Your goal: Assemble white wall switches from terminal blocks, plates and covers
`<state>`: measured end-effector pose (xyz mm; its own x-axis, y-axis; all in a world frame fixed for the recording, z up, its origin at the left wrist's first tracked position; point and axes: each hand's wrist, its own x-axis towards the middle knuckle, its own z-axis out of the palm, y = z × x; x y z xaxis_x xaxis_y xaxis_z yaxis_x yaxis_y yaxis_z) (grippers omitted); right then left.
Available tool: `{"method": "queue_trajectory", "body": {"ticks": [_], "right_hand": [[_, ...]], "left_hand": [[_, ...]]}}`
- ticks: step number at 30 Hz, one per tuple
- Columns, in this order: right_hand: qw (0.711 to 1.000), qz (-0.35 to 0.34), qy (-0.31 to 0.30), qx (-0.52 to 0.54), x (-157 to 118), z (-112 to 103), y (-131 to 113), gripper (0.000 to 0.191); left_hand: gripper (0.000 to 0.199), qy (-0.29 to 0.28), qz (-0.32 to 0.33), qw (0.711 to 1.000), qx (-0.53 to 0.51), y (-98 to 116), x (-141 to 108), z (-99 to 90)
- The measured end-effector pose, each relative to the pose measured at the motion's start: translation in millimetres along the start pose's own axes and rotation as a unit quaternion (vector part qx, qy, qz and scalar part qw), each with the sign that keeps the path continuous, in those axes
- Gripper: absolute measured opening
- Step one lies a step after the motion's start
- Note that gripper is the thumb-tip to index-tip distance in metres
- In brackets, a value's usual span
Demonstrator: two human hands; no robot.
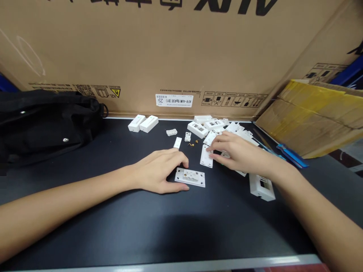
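My left hand (163, 170) rests on the dark table, thumb and index finger apart around the left end of a white rectangular plastic plate (201, 180). A small white moulded piece (191, 175) with a brass-coloured spot lies on that plate. To the right, my right hand (238, 151) is curled, its thumb and index fingertips close together over a second white plate (206, 160). Whatever is between those fingertips, if anything, I cannot make out. Beneath my right wrist lies a white plastic housing (261, 187) with cut-out openings.
White housings and plates lie piled (214, 124) behind my right hand. Small brass pieces (191, 144) and a white moulded part (171, 132) lie nearby. Two white boxes (136, 123) stand farther left. A black bag (48, 124), blue-handled screwdriver (292, 155) and cardboard boxes (136, 56) border the table.
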<state>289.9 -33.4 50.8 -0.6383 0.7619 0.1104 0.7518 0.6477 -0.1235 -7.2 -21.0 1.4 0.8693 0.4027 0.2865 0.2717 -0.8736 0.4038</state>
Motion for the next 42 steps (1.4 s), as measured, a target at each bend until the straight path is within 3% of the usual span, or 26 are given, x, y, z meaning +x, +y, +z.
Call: {"method": "queue_trajectory", "body": {"ticks": [5,9,15,19,25,29,34,39,42], "right_hand": [[0.997,-0.061,-0.022,0.038,1,8,-3,0.026],[0.985,-0.102,-0.037,0.133,4,8,-18,0.032],[0.974,-0.09,-0.003,0.206,3,1,-34,0.03],[0.983,-0.08,-0.024,0.165,3,1,-36,0.023],[0.999,-0.045,-0.016,0.018,4,5,-22,0.029],[0.999,0.006,0.005,-0.043,5,8,-10,0.033],[0.993,0.059,0.075,-0.066,12,18,-4,0.048],[0.996,0.062,0.025,-0.052,22,25,0,0.046],[0.997,0.062,0.036,-0.036,25,26,5,0.04]], "left_hand": [[0.035,0.001,-0.005,0.999,-0.036,0,0,-1.1],[0.033,0.039,0.032,0.995,-0.086,0,-2,-2.3],[0.034,0.1,0.071,0.987,-0.108,-1,-4,-1.0],[0.033,0.101,0.085,0.983,-0.125,-3,-6,-0.4],[0.027,-0.003,0.065,0.996,-0.064,1,-3,-3.4],[0.032,-0.021,0.035,0.998,-0.039,4,0,-5.6],[0.027,-0.026,0.029,0.998,-0.043,3,1,-5.7],[0.024,-0.029,0.041,0.998,-0.038,3,2,-5.1],[0.024,-0.028,0.046,0.998,-0.037,3,3,-5.5]]}}
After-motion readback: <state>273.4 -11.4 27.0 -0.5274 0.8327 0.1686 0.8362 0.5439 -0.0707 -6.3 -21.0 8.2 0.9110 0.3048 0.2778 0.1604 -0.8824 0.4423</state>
